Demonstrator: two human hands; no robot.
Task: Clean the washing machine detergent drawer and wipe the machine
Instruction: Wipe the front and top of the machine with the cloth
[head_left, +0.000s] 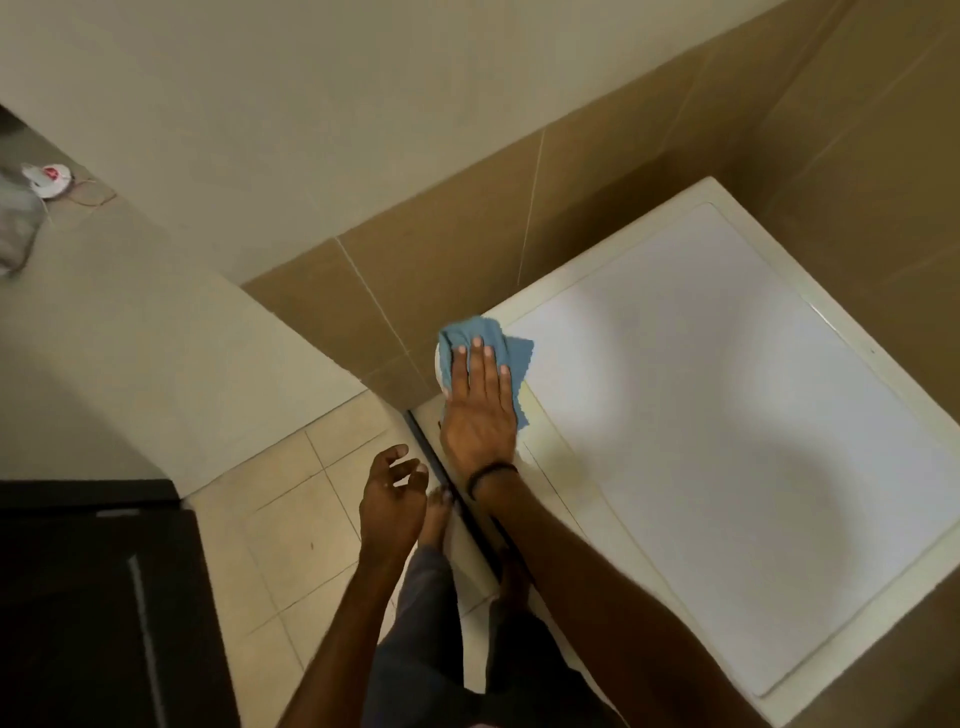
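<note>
Corner of a tiled room, looked down on from above. A white washing machine (727, 441) stands tucked against brown wall tiles (467, 249) on two sides. A person stands at its front edge, bare feet on the pale floor (301, 519).

The right hand (480, 410) lies flat with straight fingers, pressing a blue cloth (517, 353) onto the machine's top. It sits at the near left corner, just where the top meets the wall. A dark band (491, 474) circles that wrist. The left hand (392, 493) hangs over the floor just beside the front edge, fingers loosely curled, grasping nothing.

Almost all of the white top lies away from the cloth, spreading to the person's right and back towards the far corner. Its longer side appears to run along the front edge. Any sweep from here would likely travel rightward along that edge, and the right hand, already on the cloth, is the one placed to make it.

The detergent drawer is not in view. If it sits on the front face, that face is hidden from this angle, and the free left hand is the nearer one to it
</note>
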